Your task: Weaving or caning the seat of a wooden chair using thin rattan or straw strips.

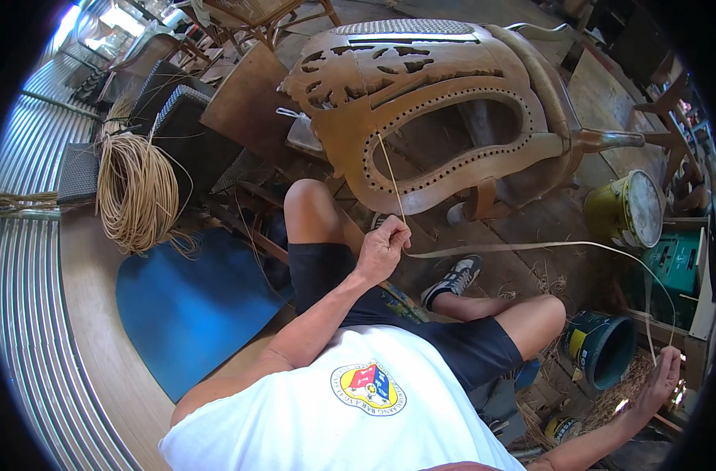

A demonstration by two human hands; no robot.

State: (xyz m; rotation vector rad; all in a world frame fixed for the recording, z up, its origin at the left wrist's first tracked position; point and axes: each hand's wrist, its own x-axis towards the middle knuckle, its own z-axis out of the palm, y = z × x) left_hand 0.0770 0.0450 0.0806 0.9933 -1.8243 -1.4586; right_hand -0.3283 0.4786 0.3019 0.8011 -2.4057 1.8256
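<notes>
A brown carved wooden chair frame (421,192) lies on its side ahead of me, with a row of small holes around its kidney-shaped opening. From a hole at the opening's left end, a pale cane strand (391,174) runs down, pulled straight, to my left hand (383,250). That hand is closed on the strand, above my lap. Beyond it the strand arcs loosely to the far right. There my right hand (661,383) is raised out to the side, fingers pinched at the strand. The fingertips are small and partly hidden in this view.
A coil of cane (138,192) hangs at the left, beside dark woven panels. A blue sheet (193,306) lies below it. At the right stand a yellow bucket (625,208), a dark open bucket (601,349) and a green container (673,263). Cane scraps litter the floor.
</notes>
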